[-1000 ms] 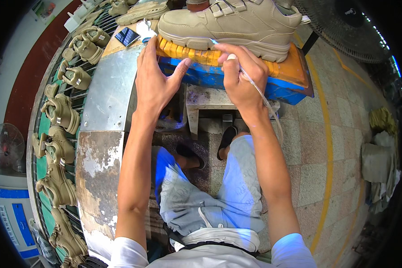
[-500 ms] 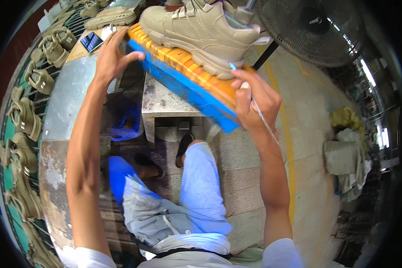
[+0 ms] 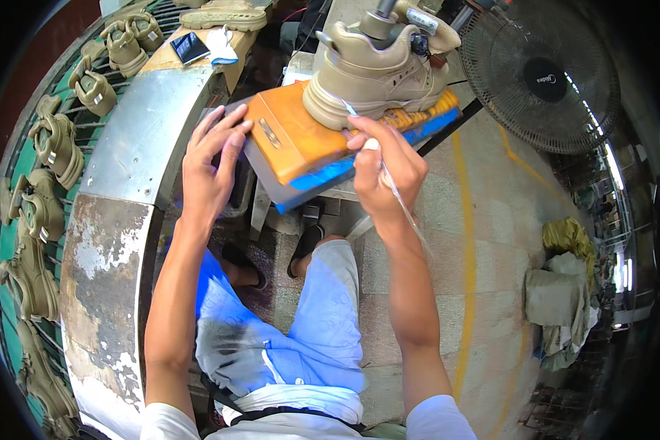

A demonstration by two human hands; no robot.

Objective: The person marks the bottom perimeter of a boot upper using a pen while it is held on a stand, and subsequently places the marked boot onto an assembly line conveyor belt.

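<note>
A tan shoe [image 3: 378, 77] stands upright on an orange sole-shaped block [image 3: 290, 136] with a blue base, its heel toward me and its toe to the right. A metal post [image 3: 378, 23] comes down into the shoe's opening. My right hand [image 3: 389, 169] is closed on a slender pale pen-like tool [image 3: 350, 108], its tip at the shoe's heel just above the sole. From that hand a thin pale strand trails back past the wrist. My left hand [image 3: 213, 165] has its fingers spread, fingertips at the block's left corner.
On the left, several tan shoes [image 3: 55, 143] sit on a rack beside a metal-topped bench [image 3: 136, 132]. A phone [image 3: 190, 48], a white cloth [image 3: 221, 47] and a shoe sole [image 3: 224, 16] lie at its far end. A black fan [image 3: 543, 77] stands far right, near cloth bundles [image 3: 561, 301].
The block and shoe have turned, so the toe has swung from left to right and the heel faces me. My left hand has moved right and nearer; my right hand and its tool have shifted left.
</note>
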